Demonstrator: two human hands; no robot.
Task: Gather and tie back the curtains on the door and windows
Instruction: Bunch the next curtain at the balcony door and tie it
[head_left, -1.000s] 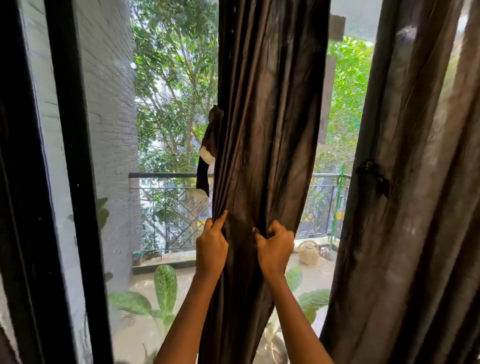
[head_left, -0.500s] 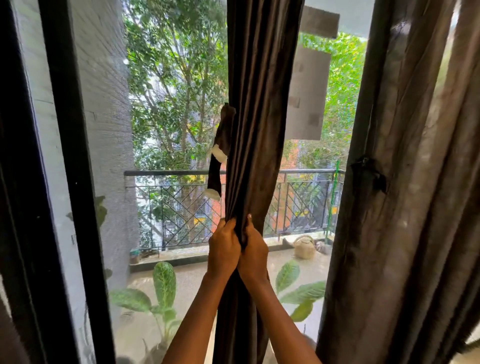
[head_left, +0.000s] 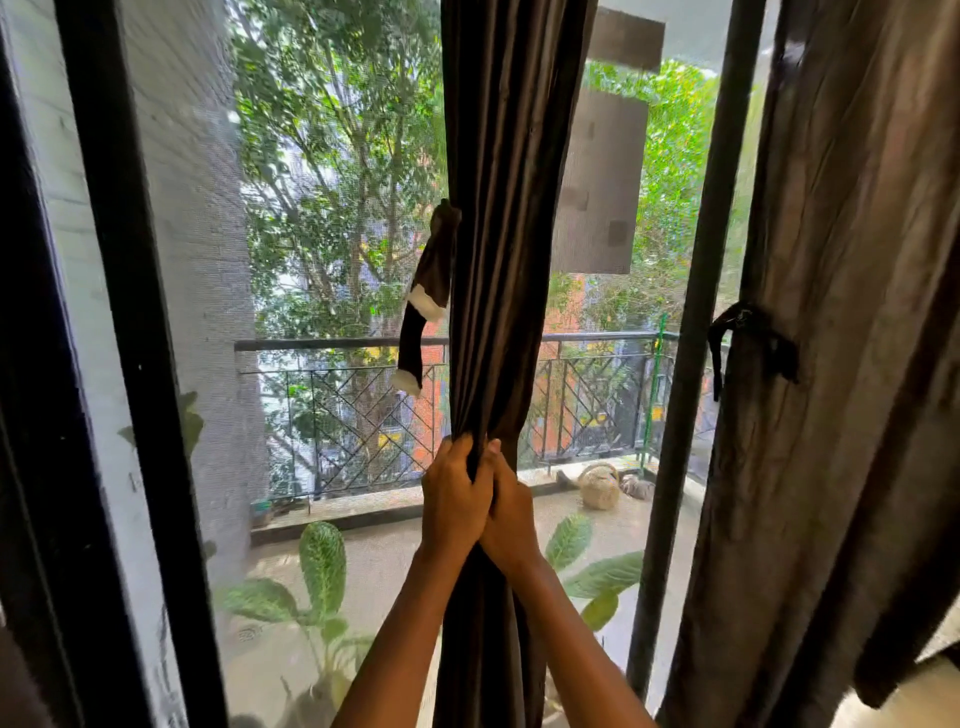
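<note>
Drawn together since a second ago, left hand (head_left: 451, 501) and right hand (head_left: 511, 514) are now touching, gripping the middle curtain (head_left: 506, 249) into a tight bunch, its tie-back strap (head_left: 423, 301) dangling alongside

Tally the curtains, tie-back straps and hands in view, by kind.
Curtains: 2, the middle curtain and the right curtain.
Tie-back straps: 2, the white-tipped strap hanging beside the middle curtain and the dark tie on the right curtain.
Hands: 2, the left hand and right hand, both gripping the middle curtain.
Total: 6.
</note>
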